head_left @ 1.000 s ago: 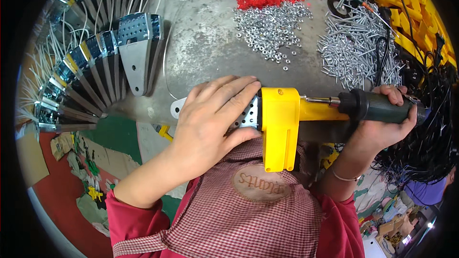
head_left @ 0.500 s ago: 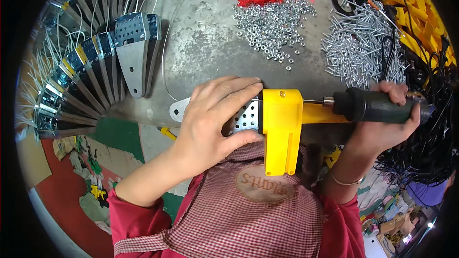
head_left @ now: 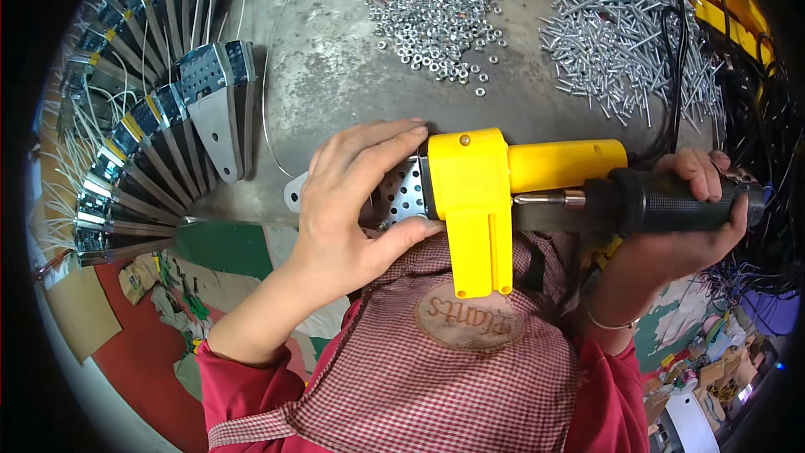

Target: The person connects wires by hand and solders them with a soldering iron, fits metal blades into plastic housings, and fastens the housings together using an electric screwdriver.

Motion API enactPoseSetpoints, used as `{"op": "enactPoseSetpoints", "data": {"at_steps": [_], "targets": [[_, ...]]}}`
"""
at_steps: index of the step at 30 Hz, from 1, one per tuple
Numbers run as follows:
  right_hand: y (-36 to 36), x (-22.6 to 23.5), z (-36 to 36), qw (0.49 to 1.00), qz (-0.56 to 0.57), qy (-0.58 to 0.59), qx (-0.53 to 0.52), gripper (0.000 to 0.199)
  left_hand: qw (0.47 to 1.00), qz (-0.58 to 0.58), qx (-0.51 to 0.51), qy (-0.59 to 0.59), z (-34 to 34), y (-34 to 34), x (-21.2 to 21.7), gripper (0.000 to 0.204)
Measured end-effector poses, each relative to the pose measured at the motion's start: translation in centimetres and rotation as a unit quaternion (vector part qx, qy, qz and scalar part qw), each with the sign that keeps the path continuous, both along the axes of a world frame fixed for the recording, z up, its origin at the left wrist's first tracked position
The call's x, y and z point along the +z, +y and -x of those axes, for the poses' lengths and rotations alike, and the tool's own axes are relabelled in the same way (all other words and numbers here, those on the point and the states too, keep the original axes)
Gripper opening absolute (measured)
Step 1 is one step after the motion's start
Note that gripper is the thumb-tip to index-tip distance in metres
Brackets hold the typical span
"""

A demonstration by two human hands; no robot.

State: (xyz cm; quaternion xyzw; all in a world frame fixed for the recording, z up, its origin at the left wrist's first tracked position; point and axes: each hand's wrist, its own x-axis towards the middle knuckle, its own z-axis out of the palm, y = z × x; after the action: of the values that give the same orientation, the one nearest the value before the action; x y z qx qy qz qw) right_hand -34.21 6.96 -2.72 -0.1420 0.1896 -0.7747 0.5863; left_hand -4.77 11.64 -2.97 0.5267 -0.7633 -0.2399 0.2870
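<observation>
My left hand (head_left: 352,201) was closed around the perforated metal plate (head_left: 402,193) of the yellow tool (head_left: 478,201), my right hand (head_left: 679,226) gripped the black screwdriver (head_left: 662,201). Many finished units (head_left: 159,134) lay fanned at left (the screws (head_left: 620,33) and nuts (head_left: 444,21) were still plenty).

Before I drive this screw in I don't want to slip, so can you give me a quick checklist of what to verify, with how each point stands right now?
1. Left hand steadies the perforated silver metal plate: ok, fingers lie over it.
2. Right hand grips the black-handled screwdriver: ok, wrapped around the handle.
3. Screwdriver shaft lines up with the yellow plastic housing: ok, it runs level into its side.
4. Tip seated in a screw: cannot tell, hidden by the housing.
5. Left fingers out of the tip's path: cannot tell, the far side is hidden.
6. Spare silver screws nearby: ok, a pile lies on the grey bench.
</observation>
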Motion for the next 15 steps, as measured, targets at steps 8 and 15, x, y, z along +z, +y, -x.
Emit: {"op": "enactPoseSetpoints", "data": {"at_steps": [8,15], "targets": [[-0.6,-1.3,2.3,0.999,0.026,0.018,0.004,0.039,0.999,0.033,-0.011,-0.001,0.3,-0.6,-0.4,0.064],[-0.6,-1.1,1.9,0.997,0.011,0.073,-0.029,0.042,1.000,0.021,-0.007,-0.001,-0.4,0.0,-0.4,0.065]]}}
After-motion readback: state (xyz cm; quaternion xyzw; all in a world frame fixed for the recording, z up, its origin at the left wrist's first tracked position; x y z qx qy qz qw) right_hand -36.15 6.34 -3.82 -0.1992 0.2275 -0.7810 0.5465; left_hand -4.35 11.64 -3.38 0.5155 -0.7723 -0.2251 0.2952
